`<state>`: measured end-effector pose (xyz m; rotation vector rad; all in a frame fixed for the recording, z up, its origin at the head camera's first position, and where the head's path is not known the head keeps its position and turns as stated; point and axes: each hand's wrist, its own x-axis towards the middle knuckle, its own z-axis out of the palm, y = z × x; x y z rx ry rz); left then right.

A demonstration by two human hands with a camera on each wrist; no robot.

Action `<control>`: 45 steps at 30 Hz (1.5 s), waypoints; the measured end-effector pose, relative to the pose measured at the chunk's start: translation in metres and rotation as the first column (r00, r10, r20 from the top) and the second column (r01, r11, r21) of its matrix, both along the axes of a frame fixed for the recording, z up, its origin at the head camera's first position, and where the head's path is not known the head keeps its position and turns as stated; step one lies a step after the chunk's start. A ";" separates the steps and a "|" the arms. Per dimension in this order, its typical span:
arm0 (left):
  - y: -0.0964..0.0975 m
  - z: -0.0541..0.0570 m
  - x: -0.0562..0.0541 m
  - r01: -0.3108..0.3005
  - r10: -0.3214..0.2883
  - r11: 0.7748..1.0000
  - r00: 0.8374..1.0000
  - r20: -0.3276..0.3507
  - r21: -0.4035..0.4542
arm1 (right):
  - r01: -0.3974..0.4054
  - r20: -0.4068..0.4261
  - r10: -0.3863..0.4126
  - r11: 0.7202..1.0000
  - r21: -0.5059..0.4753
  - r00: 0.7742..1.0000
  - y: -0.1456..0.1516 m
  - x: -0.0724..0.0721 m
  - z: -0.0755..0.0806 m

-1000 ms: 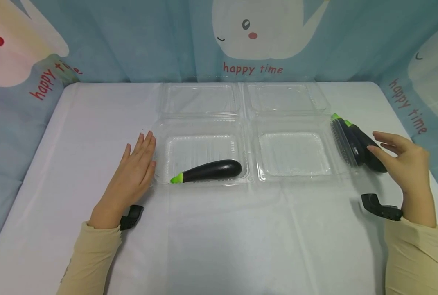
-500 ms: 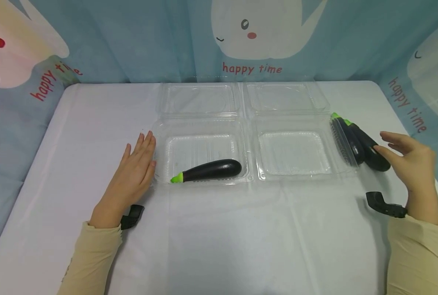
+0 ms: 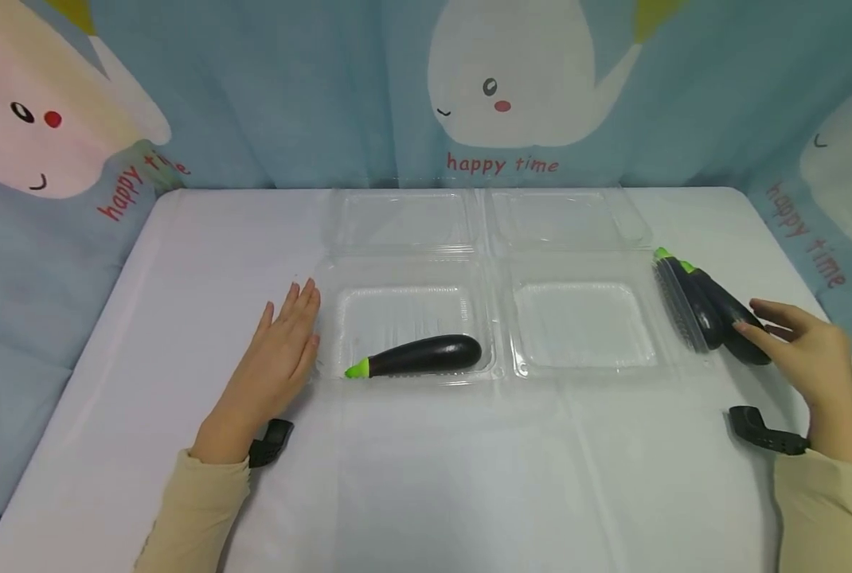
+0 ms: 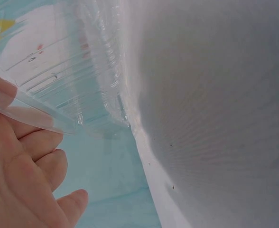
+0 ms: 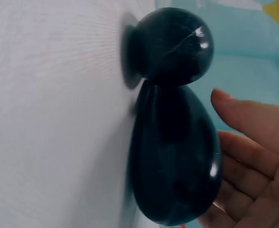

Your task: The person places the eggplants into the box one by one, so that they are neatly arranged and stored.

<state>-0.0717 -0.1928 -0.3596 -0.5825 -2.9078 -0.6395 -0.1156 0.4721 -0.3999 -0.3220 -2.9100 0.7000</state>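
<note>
Along the left edge of a clear plastic clamshell container (image 3: pixel 404 306), my left hand (image 3: pixel 271 374) lies with fingers extended. The left wrist view shows the container's rim (image 4: pixel 44 118) between its thumb and fingers. One black toy eggplant (image 3: pixel 426 354) with a green stem lies inside that container. At the right, two more eggplants (image 3: pixel 727 310) lie side by side on the table. My right hand (image 3: pixel 806 346) is at their rounded ends, thumb and fingers spread. In the right wrist view a gap shows between the thumb (image 5: pixel 229 104) and the nearer eggplant (image 5: pixel 175 156).
A second clear container (image 3: pixel 584 326) stands beside the first, its lid folded back. A ribbed clear plastic piece (image 3: pixel 680 306) leans by the paired eggplants. White cloth covers the table (image 3: pixel 455 477). Blue printed curtains (image 3: pixel 326 95) surround it on three sides.
My right hand has shifted slightly right along the eggplants' ends. The left hand has stayed at the container's edge. The head view has tilted up a little.
</note>
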 end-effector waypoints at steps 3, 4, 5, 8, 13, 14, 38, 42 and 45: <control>0.000 0.001 0.000 0.005 -0.005 1.000 1.000 -0.009 -0.012 | -0.015 0.021 0.016 1.000 -0.008 1.000 -0.023 0.008 0.015; 0.000 0.001 0.000 0.007 -0.007 1.000 1.000 -0.009 -0.013 | -0.012 0.025 0.012 1.000 -0.001 1.000 -0.026 0.010 0.017; 0.000 0.001 0.000 0.008 -0.008 1.000 1.000 -0.008 -0.013 | -0.006 0.019 0.005 1.000 0.027 1.000 -0.026 0.011 0.016; 0.000 0.001 0.000 0.009 -0.009 1.000 1.000 -0.005 -0.012 | -0.005 0.051 0.001 0.998 0.066 0.999 -0.025 0.009 0.014; 0.000 0.001 0.001 -0.002 0.002 1.000 1.000 0.000 -0.011 | -0.005 0.054 0.000 0.996 0.092 0.999 -0.009 -0.001 0.000; 0.000 0.000 0.002 -0.006 0.006 1.000 1.000 -0.002 -0.012 | -0.010 0.055 0.006 0.997 0.074 0.998 -0.012 0.000 0.003; -0.001 -0.001 0.003 -0.010 0.010 1.000 1.000 -0.020 -0.027 | -0.004 0.094 0.006 1.000 -0.014 0.996 -0.057 0.014 0.038; -0.001 -0.001 0.004 -0.008 0.007 1.000 1.000 -0.022 -0.024 | -0.018 0.114 0.020 1.000 -0.014 0.993 -0.057 0.015 0.040; -0.001 0.000 0.003 -0.006 0.005 1.000 1.000 -0.023 -0.025 | -0.023 0.112 0.024 1.000 -0.008 0.993 -0.057 0.014 0.041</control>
